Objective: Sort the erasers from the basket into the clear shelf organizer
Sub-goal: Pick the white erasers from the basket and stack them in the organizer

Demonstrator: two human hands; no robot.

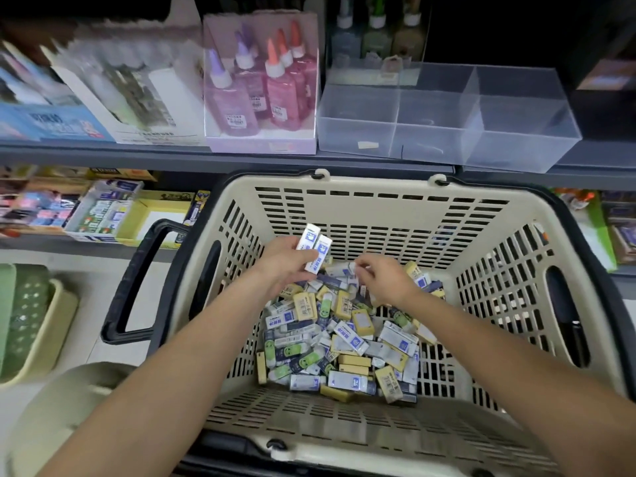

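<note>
Head view: I am seeing the basket [378, 208] directly below the camera, with the pile of erasers [344, 339] lying on its floor. The left hand [287, 258] is hovering inside the basket above the pile's far edge, pinching two white-and-blue erasers [314, 247] between thumb and fingers. The right hand [387, 278] is reaching down inside the basket, fingers curled at the pile's top; I cannot tell whether it is gripping anything. The clear shelf organizer [447, 132] is standing on the shelf [172, 156] just beyond the basket's far rim. Glue bottles [261, 87] are standing beyond the basket's far-left corner.
</note>
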